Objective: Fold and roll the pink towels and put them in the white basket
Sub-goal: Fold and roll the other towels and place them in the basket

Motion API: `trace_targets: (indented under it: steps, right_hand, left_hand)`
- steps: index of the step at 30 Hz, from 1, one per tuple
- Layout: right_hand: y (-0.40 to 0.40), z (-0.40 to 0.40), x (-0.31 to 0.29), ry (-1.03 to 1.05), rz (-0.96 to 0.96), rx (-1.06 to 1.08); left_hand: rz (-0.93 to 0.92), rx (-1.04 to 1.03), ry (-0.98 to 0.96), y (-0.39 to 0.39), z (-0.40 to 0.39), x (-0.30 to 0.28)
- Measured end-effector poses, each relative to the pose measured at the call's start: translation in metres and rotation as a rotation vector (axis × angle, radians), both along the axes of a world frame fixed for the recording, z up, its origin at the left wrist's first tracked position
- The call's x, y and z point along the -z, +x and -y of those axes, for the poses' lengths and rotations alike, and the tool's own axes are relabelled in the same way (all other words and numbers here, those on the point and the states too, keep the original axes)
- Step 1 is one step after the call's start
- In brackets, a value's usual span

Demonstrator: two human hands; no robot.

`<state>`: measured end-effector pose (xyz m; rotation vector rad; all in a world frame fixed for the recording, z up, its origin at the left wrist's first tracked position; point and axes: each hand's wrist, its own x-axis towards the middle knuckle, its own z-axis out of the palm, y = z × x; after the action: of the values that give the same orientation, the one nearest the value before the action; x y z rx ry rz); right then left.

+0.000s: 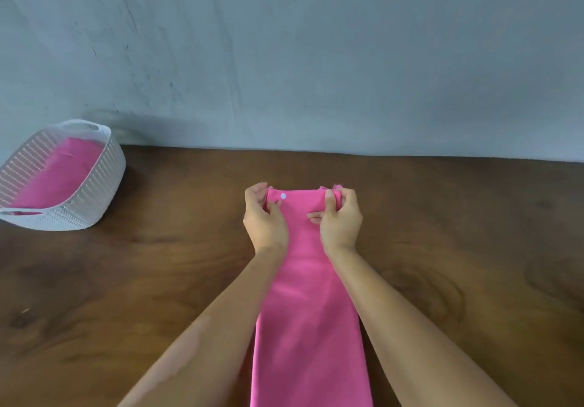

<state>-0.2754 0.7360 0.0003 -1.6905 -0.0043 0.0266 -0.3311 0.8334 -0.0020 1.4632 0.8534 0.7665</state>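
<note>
Well right of the white woven plastic basket [94, 185], both hands, left hand [264, 217] and right hand [341, 217], pinch the far end of the long folded pink towel [309, 312], so rolling's just starting, and next they'd need to curl it evenly toward the body.

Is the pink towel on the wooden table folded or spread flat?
Folded into a long narrow strip; both hands, left hand and right hand, grip its far end, curled into the start of a roll.

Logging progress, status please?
Left hand and right hand grip the pink towel far end, rolling. White basket holds pink cloth. Nothing in the way.
</note>
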Motion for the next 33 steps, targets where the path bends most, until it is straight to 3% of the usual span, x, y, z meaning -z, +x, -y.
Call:
trace_targets:
  steps: [15,20,25,33]
  right_hand:
    - [0.118,-0.055,0.005,-0.054,0.027,0.08]
    - [0.129,-0.057,0.001,-0.03,0.009,0.075]
    - [0.106,-0.041,-0.006,0.015,0.009,0.084]
    - [-0.002,0.042,-0.013,-0.202,-0.014,-0.025]
  left_hand:
    - [-0.024,0.201,0.347,0.119,-0.059,0.013]
    - [-0.098,0.331,0.37,0.141,-0.066,0.021]
    - [-0.152,0.356,0.378,0.145,-0.064,0.019]
    - [-0.264,0.464,0.443,0.138,-0.061,0.006]
